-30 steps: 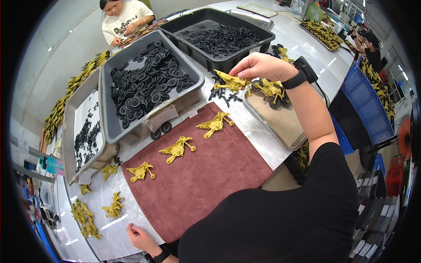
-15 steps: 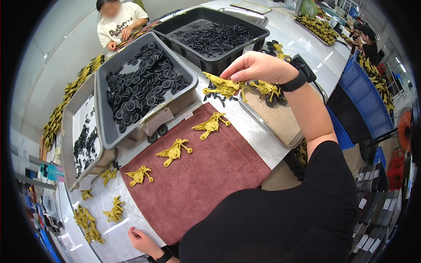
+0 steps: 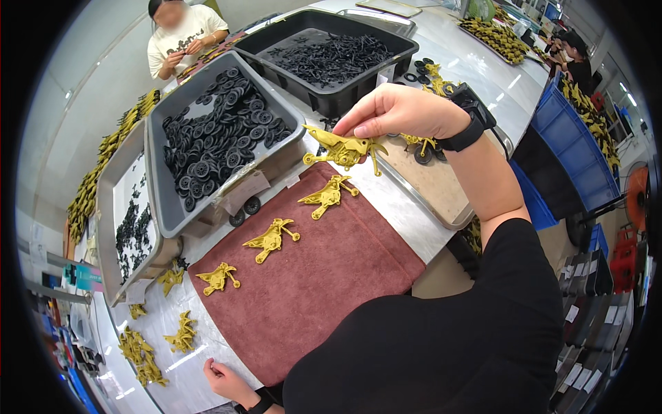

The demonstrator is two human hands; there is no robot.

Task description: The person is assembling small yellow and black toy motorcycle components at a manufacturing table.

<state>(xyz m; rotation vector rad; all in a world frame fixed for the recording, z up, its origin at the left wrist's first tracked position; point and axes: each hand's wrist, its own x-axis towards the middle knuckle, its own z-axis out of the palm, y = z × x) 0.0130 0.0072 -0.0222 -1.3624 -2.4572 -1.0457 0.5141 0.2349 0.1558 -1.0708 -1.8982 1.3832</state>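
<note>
My right hand pinches a yellow plastic toy motorcycle body between thumb and fingers, above the far edge of the reddish-brown cloth mat. Three similar yellow bodies lie in a slanting row on the mat: one at the far end, another in the middle, and a third at the left. Low on the left, beside the mat's near corner, my left hand rests with fingers curled and nothing visible in them.
Beyond the mat stand a grey bin of black wheels, a black bin of thin black parts, and a shallow tray with small black pieces. More yellow bodies lie at left. A metal-rimmed tray sits right. A co-worker sits opposite.
My right hand has moved slightly left with the toy motorcycle body, bringing it closer to the mat's far edge. The left hand stays put. The co-worker's hands have come up together.
</note>
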